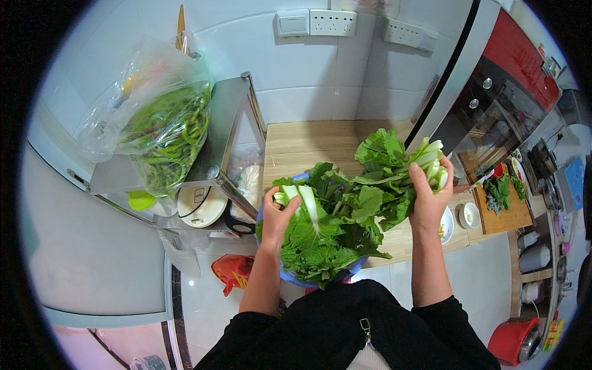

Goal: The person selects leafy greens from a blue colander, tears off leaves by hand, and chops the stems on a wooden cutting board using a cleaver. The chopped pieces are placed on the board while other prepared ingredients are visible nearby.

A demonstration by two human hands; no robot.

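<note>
A blue basin [287, 279] heaped with leafy greens [340, 245] sits in front of my body at the counter's near edge; leaves cover most of its rim. My left hand [277, 216] grips the pale stalks of some greens [311, 210] over the basin's left side. Up to the right, my right hand [430, 194] holds a bunch of leafy greens [381, 173] by its cut white stems. The stems point right and the leaves hang left towards the basin, overlapping the heap, so I cannot tell where the bunch ends.
A metal shelf rack [226, 108] at left carries a clear plastic bag of green vegetables [169, 129]. Behind the basin stretches a wooden counter [305, 148] against a tiled wall. Right are a white bowl [470, 215], a wooden cutting board [502, 217] and a glass-doored cabinet [495, 97]. A red bag [232, 270] lies on the floor.
</note>
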